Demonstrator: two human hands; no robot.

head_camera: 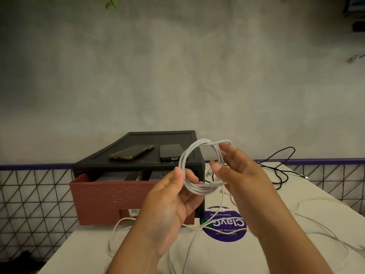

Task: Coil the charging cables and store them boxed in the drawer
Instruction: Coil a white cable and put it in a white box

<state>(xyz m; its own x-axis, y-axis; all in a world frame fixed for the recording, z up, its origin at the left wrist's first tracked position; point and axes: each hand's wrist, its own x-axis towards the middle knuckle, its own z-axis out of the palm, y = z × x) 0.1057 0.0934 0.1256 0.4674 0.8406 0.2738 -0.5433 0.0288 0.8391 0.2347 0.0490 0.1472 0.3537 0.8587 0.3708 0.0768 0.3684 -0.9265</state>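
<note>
A white charging cable (194,149) is wound into a round coil held up in front of the drawer unit. My left hand (173,200) pinches the coil's left side between thumb and fingers. My right hand (243,178) holds its right side, fingers curled round the strands, and a loose tail hangs down to the table. The red-brown drawer (106,196) stands pulled out of the black drawer unit (138,161). A black cable (276,169) and more white cables (316,220) lie loose on the white table (83,248).
Two phones (131,152) (171,152) lie on top of the black unit. A purple round sticker (225,226) marks the tabletop. A wire mesh fence (35,194) runs behind the table, with a grey wall beyond. The table's left edge falls away near my left forearm.
</note>
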